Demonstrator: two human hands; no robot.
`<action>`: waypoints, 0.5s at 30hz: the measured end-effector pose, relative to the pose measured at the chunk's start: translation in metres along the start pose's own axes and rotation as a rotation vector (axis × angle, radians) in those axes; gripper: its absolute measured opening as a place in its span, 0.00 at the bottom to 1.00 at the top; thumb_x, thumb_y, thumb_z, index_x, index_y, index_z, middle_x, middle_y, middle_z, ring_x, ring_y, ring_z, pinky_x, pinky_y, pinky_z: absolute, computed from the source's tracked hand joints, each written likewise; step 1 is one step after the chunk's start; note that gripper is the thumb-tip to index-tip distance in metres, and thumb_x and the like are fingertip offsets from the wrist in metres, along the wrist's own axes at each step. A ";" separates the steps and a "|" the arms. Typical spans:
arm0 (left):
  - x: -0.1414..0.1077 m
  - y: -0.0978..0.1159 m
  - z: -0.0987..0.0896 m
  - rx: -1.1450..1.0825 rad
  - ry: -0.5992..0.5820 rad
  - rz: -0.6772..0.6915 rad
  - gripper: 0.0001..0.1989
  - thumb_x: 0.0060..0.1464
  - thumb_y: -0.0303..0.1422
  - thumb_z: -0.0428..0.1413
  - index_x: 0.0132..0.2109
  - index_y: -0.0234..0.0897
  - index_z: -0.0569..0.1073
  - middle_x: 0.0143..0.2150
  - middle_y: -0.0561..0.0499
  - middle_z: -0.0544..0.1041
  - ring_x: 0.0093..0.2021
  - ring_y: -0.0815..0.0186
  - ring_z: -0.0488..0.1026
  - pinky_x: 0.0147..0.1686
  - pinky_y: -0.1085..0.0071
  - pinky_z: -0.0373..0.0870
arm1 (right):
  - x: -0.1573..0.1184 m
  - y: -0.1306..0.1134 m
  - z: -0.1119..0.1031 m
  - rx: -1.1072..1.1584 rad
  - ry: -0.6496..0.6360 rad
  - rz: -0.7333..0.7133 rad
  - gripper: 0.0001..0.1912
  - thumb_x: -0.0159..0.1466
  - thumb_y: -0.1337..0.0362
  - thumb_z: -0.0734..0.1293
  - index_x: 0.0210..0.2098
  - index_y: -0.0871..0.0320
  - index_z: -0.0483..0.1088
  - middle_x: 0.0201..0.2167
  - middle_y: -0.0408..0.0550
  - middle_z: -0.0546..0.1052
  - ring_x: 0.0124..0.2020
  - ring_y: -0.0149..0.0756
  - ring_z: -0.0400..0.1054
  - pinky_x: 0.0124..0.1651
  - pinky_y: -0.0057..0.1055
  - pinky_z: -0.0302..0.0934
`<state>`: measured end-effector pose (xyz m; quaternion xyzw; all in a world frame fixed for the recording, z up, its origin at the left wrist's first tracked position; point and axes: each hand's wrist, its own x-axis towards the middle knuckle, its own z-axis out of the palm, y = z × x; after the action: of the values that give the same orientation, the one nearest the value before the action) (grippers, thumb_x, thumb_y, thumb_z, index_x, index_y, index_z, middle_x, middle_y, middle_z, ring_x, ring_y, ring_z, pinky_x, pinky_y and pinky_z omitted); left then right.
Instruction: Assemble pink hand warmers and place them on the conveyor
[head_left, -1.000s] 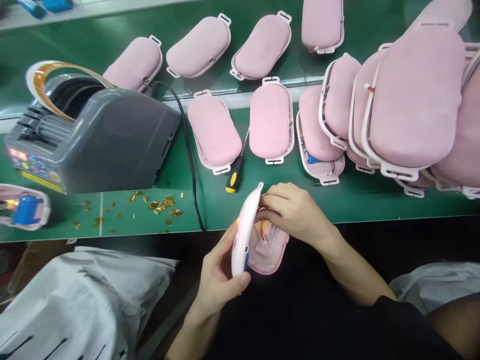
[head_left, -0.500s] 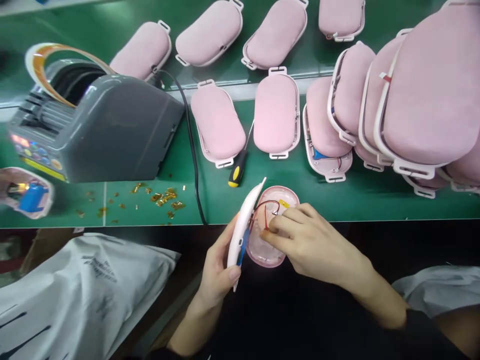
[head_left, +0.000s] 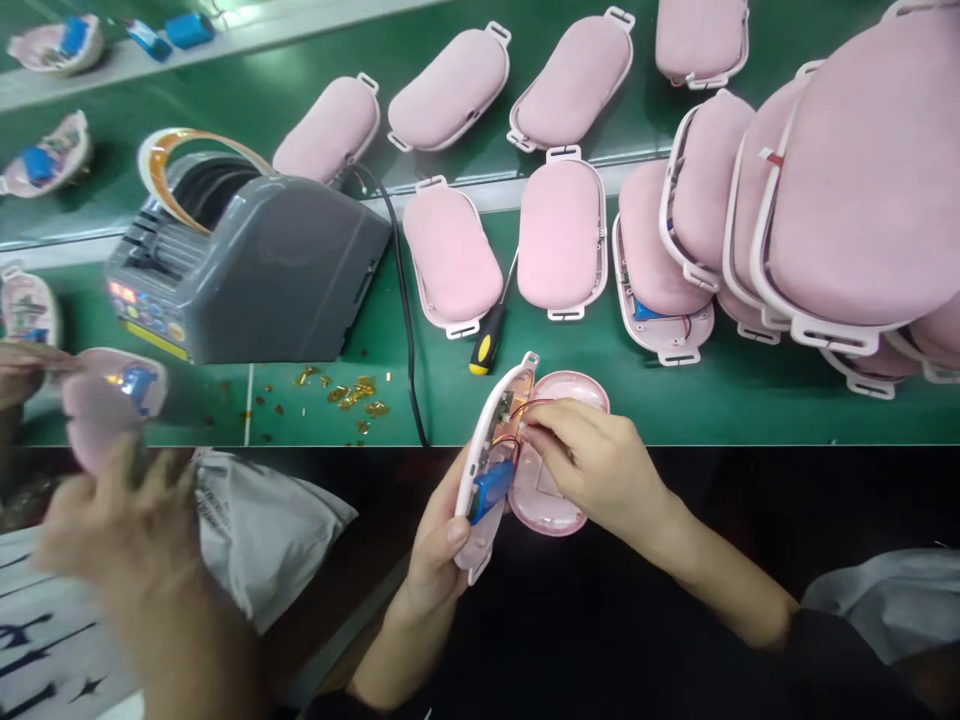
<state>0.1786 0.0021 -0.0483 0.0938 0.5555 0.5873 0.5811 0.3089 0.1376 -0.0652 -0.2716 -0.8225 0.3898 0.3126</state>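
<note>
My left hand (head_left: 439, 535) grips a pale pink case half (head_left: 480, 545) by its side, tilted so its inner face turns to the right. Inside it sit a blue battery (head_left: 491, 490) and a small green circuit board (head_left: 502, 410). Thin wires (head_left: 534, 404) run from the case half toward my right hand (head_left: 600, 455), whose thumb and forefinger are pinched together on them. The wire ends are hidden by the fingers. Behind and below these fingers lies a second, glossy pink shell (head_left: 551, 512), open side up, overhanging the bench's front edge.
A grey tape dispenser (head_left: 277, 280) stands left, with amber tape scraps (head_left: 360, 392) before it. A yellow-black screwdriver (head_left: 487, 345) lies near several pink cases (head_left: 562, 235); more are stacked (head_left: 862, 190) at right. At far left, another person's blurred hand (head_left: 127, 530) is beside a pink shell.
My left hand has turned the case half so its inside faces me more. My right hand has moved slightly up, drawing near its board. Another person's hands have entered at left. The view has shifted left.
</note>
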 end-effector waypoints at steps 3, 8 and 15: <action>0.000 0.000 0.002 -0.053 -0.004 0.029 0.42 0.46 0.54 0.71 0.66 0.44 0.77 0.66 0.44 0.77 0.69 0.37 0.71 0.62 0.43 0.79 | 0.001 0.002 0.009 -0.100 0.077 -0.103 0.08 0.75 0.70 0.65 0.42 0.61 0.78 0.41 0.48 0.86 0.41 0.35 0.81 0.45 0.29 0.75; -0.002 -0.004 0.000 -0.045 -0.008 0.064 0.38 0.50 0.52 0.71 0.65 0.46 0.77 0.65 0.45 0.78 0.68 0.39 0.73 0.66 0.43 0.76 | 0.002 0.004 0.012 -0.169 0.128 -0.166 0.12 0.77 0.69 0.64 0.40 0.61 0.78 0.39 0.47 0.86 0.38 0.34 0.81 0.43 0.30 0.75; -0.003 0.001 0.006 -0.023 -0.048 0.068 0.38 0.52 0.53 0.70 0.67 0.47 0.76 0.66 0.44 0.77 0.64 0.40 0.76 0.62 0.46 0.79 | 0.004 0.006 0.014 -0.094 0.195 -0.195 0.10 0.76 0.70 0.64 0.39 0.59 0.76 0.38 0.46 0.85 0.39 0.33 0.80 0.45 0.30 0.75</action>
<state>0.1837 0.0034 -0.0434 0.1196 0.5312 0.6106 0.5751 0.2976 0.1369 -0.0755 -0.2411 -0.8282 0.2903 0.4142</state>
